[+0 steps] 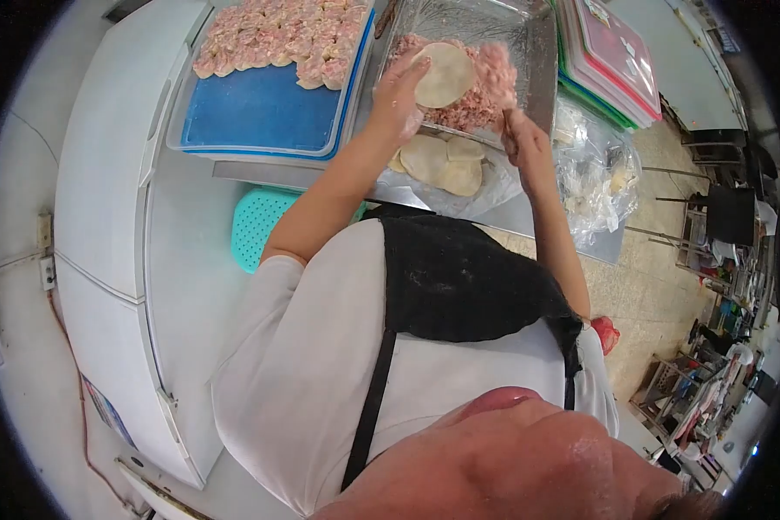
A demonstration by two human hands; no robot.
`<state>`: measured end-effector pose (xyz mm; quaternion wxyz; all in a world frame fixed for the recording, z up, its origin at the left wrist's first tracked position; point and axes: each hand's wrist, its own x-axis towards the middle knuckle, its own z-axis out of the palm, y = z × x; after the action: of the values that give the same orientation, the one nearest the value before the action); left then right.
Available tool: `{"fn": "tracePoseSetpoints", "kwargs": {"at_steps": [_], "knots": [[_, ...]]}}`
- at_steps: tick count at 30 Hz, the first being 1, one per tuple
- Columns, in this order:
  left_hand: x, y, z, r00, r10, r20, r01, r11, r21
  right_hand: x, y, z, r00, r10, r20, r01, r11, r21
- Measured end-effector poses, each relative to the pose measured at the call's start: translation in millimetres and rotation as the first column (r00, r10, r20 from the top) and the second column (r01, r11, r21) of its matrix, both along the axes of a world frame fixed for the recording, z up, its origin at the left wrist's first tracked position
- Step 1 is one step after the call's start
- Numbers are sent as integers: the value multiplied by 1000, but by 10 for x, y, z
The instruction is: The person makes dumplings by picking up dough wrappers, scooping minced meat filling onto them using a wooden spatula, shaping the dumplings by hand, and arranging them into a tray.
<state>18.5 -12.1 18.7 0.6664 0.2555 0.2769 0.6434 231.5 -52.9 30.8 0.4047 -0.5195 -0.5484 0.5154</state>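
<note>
A round, pale dough wrapper [445,78] lies across the fingers of my left hand [396,97], above a metal pan [529,52] of pink minced meat [459,115]. My right hand [529,140] grips the dark handle of a tool whose far end is coated in mince [497,74] and blurred. The tool's exact kind is hidden under the meat. Below the pan, more dough wrappers [425,160] lie overlapping on clear plastic. To the left is a blue-based tray [260,113] with rows of meat-topped dough pieces [277,35] in its far part.
Stacked coloured boards or lids [615,61] stand right of the pan, with clear plastic bags [589,182] beneath them. A white fridge [104,173] runs along the left. A turquoise perforated basket [256,227] sits below the counter, and racks [685,373] line the far right.
</note>
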Motion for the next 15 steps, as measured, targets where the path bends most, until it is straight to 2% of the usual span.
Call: {"fn": "tracePoseSetpoints", "kwargs": {"at_steps": [2,3,5,6,7,9,10,12,15], "knots": [[140,-9,98,982,-63,178,67,998,-17,-78,71,180,994,-19,-111,19,1000,-5],[175,-20,130,960,-92,265,101,995,-22,-76,150,141,1000,-9,4,9,1000,18],[128,209,-102,782,-337,524,237,939,250,-86,244,-132,957,-10,290,-64,967,245],[105,243,-73,649,-461,605,262,882,392,-112,206,-57,919,-10,394,-121,944,308],[103,231,-61,740,-309,597,212,950,228,-137,166,17,871,-27,490,-178,913,367],[93,210,13,873,4,488,50,994,-97,11,175,155,727,20,686,-319,895,312],[71,235,-55,892,68,447,-13,992,-126,60,172,212,639,39,768,-382,883,273],[39,279,-176,913,196,358,-139,974,-178,63,70,369,586,-20,810,-412,854,319],[127,247,-125,953,68,296,-22,988,-155,53,160,284,562,-52,825,-480,792,377]]}}
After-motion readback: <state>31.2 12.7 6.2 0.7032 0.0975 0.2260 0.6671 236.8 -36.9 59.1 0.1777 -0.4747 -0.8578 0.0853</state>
